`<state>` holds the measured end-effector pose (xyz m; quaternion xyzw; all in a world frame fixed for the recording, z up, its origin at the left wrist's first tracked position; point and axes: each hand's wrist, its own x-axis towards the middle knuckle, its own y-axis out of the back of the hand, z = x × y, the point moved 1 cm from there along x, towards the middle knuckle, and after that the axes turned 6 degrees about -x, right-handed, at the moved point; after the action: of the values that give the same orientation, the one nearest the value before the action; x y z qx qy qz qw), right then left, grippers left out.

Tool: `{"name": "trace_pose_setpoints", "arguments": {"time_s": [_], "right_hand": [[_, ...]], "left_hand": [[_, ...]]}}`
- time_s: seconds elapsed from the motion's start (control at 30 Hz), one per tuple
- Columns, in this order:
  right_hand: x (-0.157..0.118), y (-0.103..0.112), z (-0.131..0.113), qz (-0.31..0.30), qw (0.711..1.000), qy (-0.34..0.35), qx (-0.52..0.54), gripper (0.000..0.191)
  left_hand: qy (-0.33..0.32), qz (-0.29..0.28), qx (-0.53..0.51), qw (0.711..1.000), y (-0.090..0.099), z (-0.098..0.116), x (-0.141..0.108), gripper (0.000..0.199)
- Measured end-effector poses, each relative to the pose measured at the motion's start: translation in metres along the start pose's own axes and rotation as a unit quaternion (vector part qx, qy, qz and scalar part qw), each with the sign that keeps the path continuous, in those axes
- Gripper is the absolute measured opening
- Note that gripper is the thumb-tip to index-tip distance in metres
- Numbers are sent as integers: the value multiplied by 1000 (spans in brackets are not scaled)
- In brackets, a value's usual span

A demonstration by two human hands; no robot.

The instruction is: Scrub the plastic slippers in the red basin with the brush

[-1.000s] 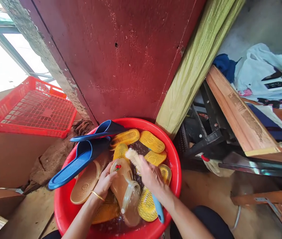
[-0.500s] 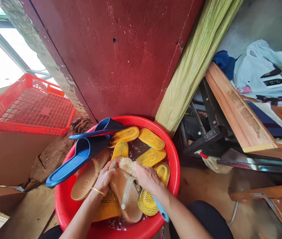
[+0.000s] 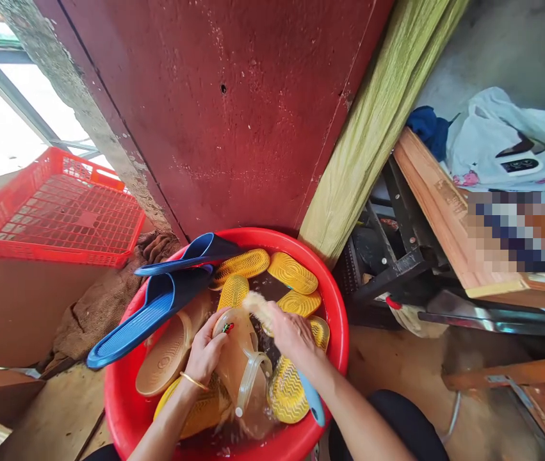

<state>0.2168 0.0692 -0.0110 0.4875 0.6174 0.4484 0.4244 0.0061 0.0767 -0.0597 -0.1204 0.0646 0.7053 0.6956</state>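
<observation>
A translucent beige sandal (image 3: 236, 362) with a small red and green decoration is gripped at its toe end by my left hand (image 3: 205, 349). My right hand (image 3: 294, 333) is closed round a brush (image 3: 311, 394) with a blue handle; its pale bristles are beside the sandal's toe. Both are over a red tub (image 3: 339, 333) of murky water. Several yellow sandals (image 3: 292, 273) lie in the tub round my hands. Another beige sandal (image 3: 164, 362) is left of my left hand. Two blue slippers (image 3: 132, 326) rest across the tub's left rim.
A red plastic basket (image 3: 56, 211) stands at the left, near brown sacking (image 3: 89, 314). Behind the tub are a dark red door (image 3: 234, 128) and a yellow-green curtain (image 3: 363, 141). On the right, a wooden table (image 3: 449, 211) bears a white plastic bag (image 3: 503, 141).
The brush head has moved up and off the sandal's upper to beside its toe. The sandal has turned slightly and its heel end sits lower in the water.
</observation>
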Motion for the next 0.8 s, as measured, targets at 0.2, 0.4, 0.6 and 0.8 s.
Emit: {"name": "trace_pose_setpoints", "arguments": {"time_s": [0.2, 0.4, 0.6, 0.8], "right_hand": [[3, 0, -1, 34, 995, 29, 88, 49], [-8, -2, -3, -44, 998, 31, 35, 46], [-29, -8, 11, -143, 989, 20, -13, 40], [-38, 18, 26, -133, 984, -41, 112, 28]], "left_hand": [[50, -70, -49, 995, 1, 17, -3, 56], [43, -28, -45, 998, 3, 22, -3, 50], [96, -25, -136, 986, 15, 30, 2, 46], [98, 30, -164, 981, 15, 16, 10, 43]]}}
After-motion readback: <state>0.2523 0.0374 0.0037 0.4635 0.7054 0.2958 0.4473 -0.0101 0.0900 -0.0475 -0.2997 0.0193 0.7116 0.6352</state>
